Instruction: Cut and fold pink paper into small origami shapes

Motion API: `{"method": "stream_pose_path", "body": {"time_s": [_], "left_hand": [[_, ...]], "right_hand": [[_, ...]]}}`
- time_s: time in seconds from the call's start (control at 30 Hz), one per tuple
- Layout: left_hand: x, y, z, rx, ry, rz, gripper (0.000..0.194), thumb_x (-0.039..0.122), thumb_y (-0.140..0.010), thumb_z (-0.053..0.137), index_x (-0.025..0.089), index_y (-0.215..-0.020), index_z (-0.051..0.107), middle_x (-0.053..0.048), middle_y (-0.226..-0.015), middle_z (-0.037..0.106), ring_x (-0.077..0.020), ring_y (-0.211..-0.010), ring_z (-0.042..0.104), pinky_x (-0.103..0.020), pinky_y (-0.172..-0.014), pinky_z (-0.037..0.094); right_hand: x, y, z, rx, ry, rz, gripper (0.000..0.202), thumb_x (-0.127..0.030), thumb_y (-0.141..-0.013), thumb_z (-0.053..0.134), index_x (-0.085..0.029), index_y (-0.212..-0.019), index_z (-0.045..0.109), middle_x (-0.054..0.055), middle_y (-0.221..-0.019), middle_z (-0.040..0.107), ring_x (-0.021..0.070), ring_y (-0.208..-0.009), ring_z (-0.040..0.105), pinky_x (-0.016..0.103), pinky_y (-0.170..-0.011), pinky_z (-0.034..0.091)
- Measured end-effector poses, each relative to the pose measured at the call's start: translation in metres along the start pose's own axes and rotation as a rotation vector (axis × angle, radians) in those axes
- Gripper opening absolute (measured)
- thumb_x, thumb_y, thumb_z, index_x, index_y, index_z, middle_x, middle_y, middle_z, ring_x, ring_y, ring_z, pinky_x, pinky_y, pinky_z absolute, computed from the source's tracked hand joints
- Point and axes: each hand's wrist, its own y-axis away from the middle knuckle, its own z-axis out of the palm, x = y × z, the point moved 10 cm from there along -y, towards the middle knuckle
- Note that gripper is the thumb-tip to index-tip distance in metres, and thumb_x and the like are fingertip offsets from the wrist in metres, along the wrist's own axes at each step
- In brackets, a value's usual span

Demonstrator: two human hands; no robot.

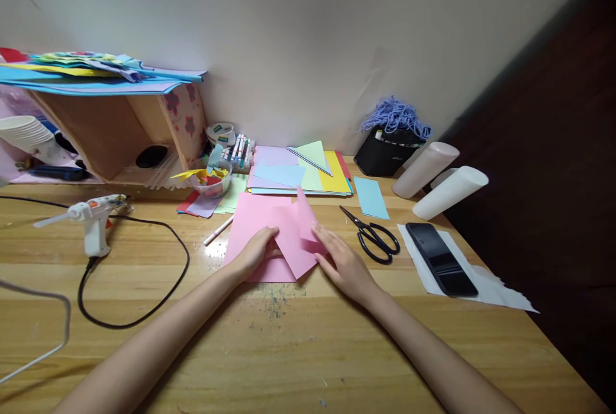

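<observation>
A partly folded pink paper point(293, 244) is held between both hands, above a larger flat pink sheet point(248, 212) on the wooden table. My left hand point(257, 250) grips its left edge, with the thumb on top and the other fingers partly hidden beneath. On the right side, my right hand point(341, 260) has its fingers against the raised flap and its thumb near the lower right edge. Black-handled scissors point(375, 237) lie right of my right hand. A white and pink pen point(219, 230) rests left of the pink sheet.
Coloured papers point(337, 167) lie behind the hands, beside a tub of scraps point(209, 180). A glue gun point(96, 224) with its looping cable stands left. A phone point(440, 260), two paper rolls point(428, 170) and a black holder point(385, 151) are right.
</observation>
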Motion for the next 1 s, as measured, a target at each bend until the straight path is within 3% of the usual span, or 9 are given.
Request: {"method": "stream_pose_path", "body": {"time_s": [0.13, 0.23, 0.33, 0.47, 0.6, 0.7, 0.83, 0.93, 1.0], "left_hand": [[-0.003, 0.0, 0.006, -0.069, 0.085, -0.044, 0.017, 0.025, -0.082, 0.046, 0.01, -0.086, 0.053, -0.009, -0.085, 0.064, -0.0202, -0.082, 0.062, -0.039, -0.083, 0.05], [-0.002, 0.0, 0.003, -0.024, 0.109, -0.039, 0.015, 0.025, -0.08, 0.05, 0.01, -0.084, 0.055, -0.006, -0.078, 0.064, -0.0193, -0.078, 0.062, -0.04, -0.083, 0.049], [0.001, 0.0, 0.009, -0.06, 0.117, -0.009, 0.021, 0.025, -0.08, 0.05, 0.01, -0.091, 0.059, -0.01, -0.088, 0.066, -0.0219, -0.088, 0.06, -0.04, -0.084, 0.047], [0.003, 0.001, 0.015, -0.116, 0.149, -0.002, 0.028, 0.023, -0.081, 0.046, 0.009, -0.1, 0.061, -0.014, -0.102, 0.065, -0.025, -0.098, 0.058, -0.038, -0.085, 0.046], [0.0, 0.002, 0.013, -0.062, 0.182, -0.039, 0.034, 0.033, -0.085, 0.044, 0.012, -0.108, 0.058, -0.013, -0.104, 0.065, -0.0237, -0.093, 0.061, -0.037, -0.082, 0.046], [0.002, 0.004, 0.011, -0.039, 0.08, -0.004, 0.039, 0.041, -0.083, 0.049, 0.009, -0.102, 0.06, -0.014, -0.098, 0.066, -0.023, -0.087, 0.06, -0.035, -0.08, 0.045], [0.013, 0.006, 0.004, 0.031, -0.185, 0.103, 0.032, 0.037, -0.078, 0.057, 0.006, -0.086, 0.062, -0.011, -0.085, 0.067, -0.0196, -0.078, 0.058, -0.03, -0.075, 0.042], [0.011, 0.01, 0.01, -0.006, -0.23, 0.058, 0.032, 0.038, -0.077, 0.056, 0.007, -0.08, 0.062, -0.008, -0.078, 0.066, -0.0165, -0.068, 0.055, -0.028, -0.066, 0.041], [0.001, 0.016, 0.026, -0.127, -0.206, -0.048, 0.035, 0.042, -0.078, 0.056, 0.008, -0.083, 0.061, -0.008, -0.077, 0.065, -0.0158, -0.065, 0.054, -0.027, -0.062, 0.041]], "right_hand": [[0.035, 0.002, -0.012, 0.142, 0.009, 0.305, 0.044, -0.025, -0.088, 0.04, -0.017, -0.131, 0.044, 0.013, -0.119, 0.059, 0.0268, -0.108, 0.056, 0.043, -0.09, 0.047], [0.015, -0.001, -0.015, 0.148, 0.019, 0.122, 0.047, -0.012, -0.088, 0.029, -0.021, -0.132, 0.043, 0.008, -0.127, 0.054, 0.0214, -0.116, 0.051, 0.04, -0.097, 0.043], [-0.017, 0.001, -0.005, 0.063, 0.117, -0.114, 0.052, -0.006, -0.085, 0.03, -0.021, -0.134, 0.04, 0.006, -0.139, 0.041, 0.0194, -0.129, 0.037, 0.04, -0.106, 0.035], [-0.029, 0.004, 0.01, -0.023, 0.247, -0.154, 0.05, -0.006, -0.085, 0.033, -0.017, -0.132, 0.044, 0.009, -0.14, 0.039, 0.0206, -0.131, 0.033, 0.04, -0.104, 0.037], [-0.034, 0.003, 0.016, -0.043, 0.294, -0.162, 0.049, -0.007, -0.085, 0.033, -0.013, -0.132, 0.043, 0.01, -0.141, 0.037, 0.0209, -0.131, 0.032, 0.039, -0.104, 0.037], [-0.039, 0.004, 0.015, -0.072, 0.268, -0.177, 0.047, -0.009, -0.085, 0.034, -0.013, -0.131, 0.044, 0.011, -0.14, 0.039, 0.0217, -0.131, 0.032, 0.04, -0.104, 0.036], [-0.04, 0.006, 0.007, -0.09, 0.026, -0.143, 0.05, -0.027, -0.084, 0.042, -0.019, -0.133, 0.042, 0.01, -0.145, 0.029, 0.0257, -0.135, 0.021, 0.048, -0.108, 0.024], [-0.008, 0.006, -0.011, 0.088, -0.386, 0.129, 0.059, -0.045, -0.084, 0.042, -0.021, -0.137, 0.032, 0.011, -0.148, 0.02, 0.0269, -0.135, 0.021, 0.048, -0.106, 0.025], [0.019, 0.01, -0.008, 0.17, -0.715, 0.367, 0.059, -0.051, -0.084, 0.041, -0.02, -0.134, 0.034, 0.014, -0.141, 0.034, 0.0267, -0.126, 0.038, 0.045, -0.1, 0.036]]}}
